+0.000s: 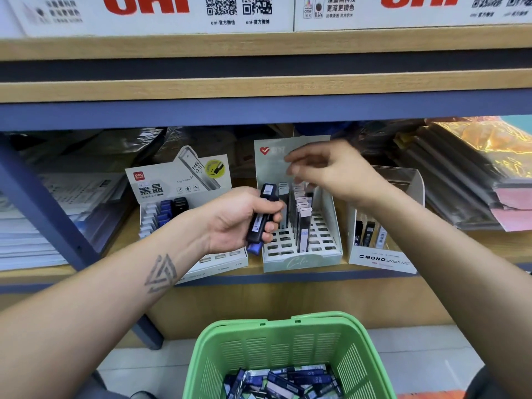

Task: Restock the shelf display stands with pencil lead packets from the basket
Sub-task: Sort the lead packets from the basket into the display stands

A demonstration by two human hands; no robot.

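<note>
A green basket (pixel 288 341) held lead packets (pixel 288 381); the left hand (pixel 239 217) clasped light, rigid, probably slippery packets (pixel 260 217) mid-body, while the loose-fingered right hand (pixel 325 171) hovered empty over the middle stand (pixel 328 220).

A wooden shelf (pixel 449 249) with a blue front edge carries three cardboard display stands side by side: a Deli lead stand (pixel 178 180) at left, a pale green slotted stand (pixel 325 249) in the middle, a Mono graph stand (pixel 383 259) at right. Stacked papers (pixel 28 237) lie at the far left, plastic-wrapped folders (pixel 460 180) at the far right. A green plastic basket (pixel 288 347) of lead packets (pixel 288 381) sits on the pale floor (pixel 426 358) below
</note>
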